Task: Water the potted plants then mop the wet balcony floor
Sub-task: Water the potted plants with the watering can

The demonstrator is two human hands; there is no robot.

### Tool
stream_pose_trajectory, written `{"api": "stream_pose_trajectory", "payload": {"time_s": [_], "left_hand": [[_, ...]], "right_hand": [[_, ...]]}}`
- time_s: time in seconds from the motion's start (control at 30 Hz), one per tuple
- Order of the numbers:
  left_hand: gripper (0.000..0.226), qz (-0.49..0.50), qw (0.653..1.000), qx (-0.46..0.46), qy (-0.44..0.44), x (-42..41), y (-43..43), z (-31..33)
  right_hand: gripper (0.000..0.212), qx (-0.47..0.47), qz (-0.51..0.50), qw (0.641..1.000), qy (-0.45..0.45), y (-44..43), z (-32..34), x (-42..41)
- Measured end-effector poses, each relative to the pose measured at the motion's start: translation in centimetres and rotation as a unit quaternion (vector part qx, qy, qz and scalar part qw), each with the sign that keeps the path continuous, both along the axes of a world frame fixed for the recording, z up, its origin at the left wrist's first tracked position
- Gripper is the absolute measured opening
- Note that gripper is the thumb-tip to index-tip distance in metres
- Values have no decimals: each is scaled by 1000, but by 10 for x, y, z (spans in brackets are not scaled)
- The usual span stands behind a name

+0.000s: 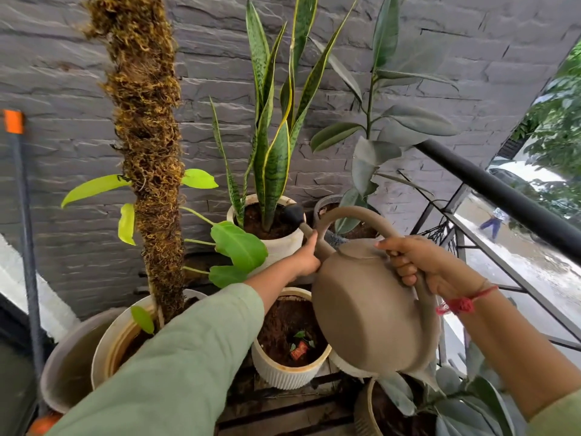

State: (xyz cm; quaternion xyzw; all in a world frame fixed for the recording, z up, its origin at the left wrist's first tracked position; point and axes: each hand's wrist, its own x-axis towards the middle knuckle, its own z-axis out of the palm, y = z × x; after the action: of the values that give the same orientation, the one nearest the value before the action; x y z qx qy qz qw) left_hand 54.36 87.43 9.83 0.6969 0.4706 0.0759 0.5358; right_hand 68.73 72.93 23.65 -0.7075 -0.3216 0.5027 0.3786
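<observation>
- One mop pole (27, 234) with an orange collar stands at the far left, against the slate wall (78, 73).
- Seven pots are in view. At near left are a grey pot (64, 366) and, touching it, a cream pot (108, 347).
- One moss pole (143, 121) rises from the cream pot, with lime-green leaves around it.
- The left hand (306, 258), in a green sleeve, grips the base of the spout (317, 240).
- One snake plant (273, 136) stands in a white pot (284, 248) at the far centre.
- The black rose (294, 214) at the spout's tip hangs over this pot's right rim.
- A ribbed white pot (283, 372) sits near the centre, holding soil and a tiny sprout.
- One brown can (361, 313) is held in the air right of centre. It is tipped away, with its base towards the camera.
- One more white pot (341, 364) is mostly hidden behind the can.
- One rubber plant (396, 127) grows in a grey pot (323, 205) just right of the snake plant.
- The right hand (415, 262), with a red thread (462, 304) on its wrist, curls its fingers round the can's loop handle (355, 215).
- A ribbed tan pot (364, 410) with grey-green leaves is at the near right.
- One black rail (503, 196) runs along the right, with a wet street beyond it.
</observation>
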Motion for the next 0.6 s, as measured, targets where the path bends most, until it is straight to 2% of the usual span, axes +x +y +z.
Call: {"api": "stream_pose_trajectory", "payload": {"time_s": [0.27, 0.6], "left_hand": [[84, 7, 995, 43, 89, 13, 35, 30], [79, 62, 993, 40, 95, 12, 62, 28]], "right_hand": [[41, 5, 3, 1000, -9, 41, 10, 9], [41, -22, 18, 999, 16, 82, 1, 19]]}}
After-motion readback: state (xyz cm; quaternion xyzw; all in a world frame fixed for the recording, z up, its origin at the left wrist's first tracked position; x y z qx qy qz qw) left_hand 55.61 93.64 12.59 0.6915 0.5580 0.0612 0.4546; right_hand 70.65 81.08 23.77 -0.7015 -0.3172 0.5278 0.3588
